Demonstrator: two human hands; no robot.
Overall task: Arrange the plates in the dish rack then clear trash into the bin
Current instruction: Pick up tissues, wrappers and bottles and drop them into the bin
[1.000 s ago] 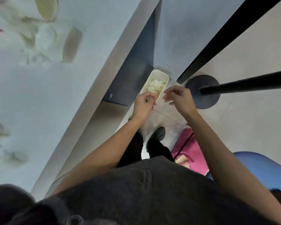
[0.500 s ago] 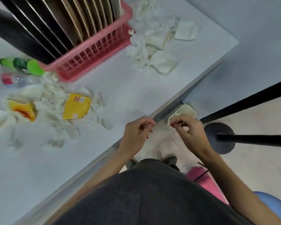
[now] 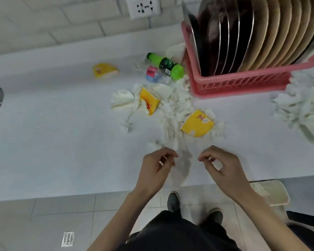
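Observation:
Several plates [image 3: 252,33] stand upright in the pink dish rack [image 3: 241,82] at the back right of the white table [image 3: 53,142]. Crumpled white tissues [image 3: 174,109] and yellow wrappers [image 3: 197,124] lie in front of the rack, with a green bottle [image 3: 166,66] and a crushed clear bottle [image 3: 153,75] behind them. My left hand [image 3: 156,169] and my right hand [image 3: 223,163] hover over the table's near edge with fingers curled and nothing in them. The cream bin [image 3: 270,192], holding tissues, stands on the floor at my right.
Another tissue pile [image 3: 303,107] lies right of the rack. A lone yellow wrapper [image 3: 103,70] sits further left. A wall socket [image 3: 143,7] is on the brick wall behind. A floor drain [image 3: 67,239] and my shoes [image 3: 173,201] show below.
My view has swung from the bin on the floor up to the table. Both hands have come away from the bin and now hover empty over the table's edge.

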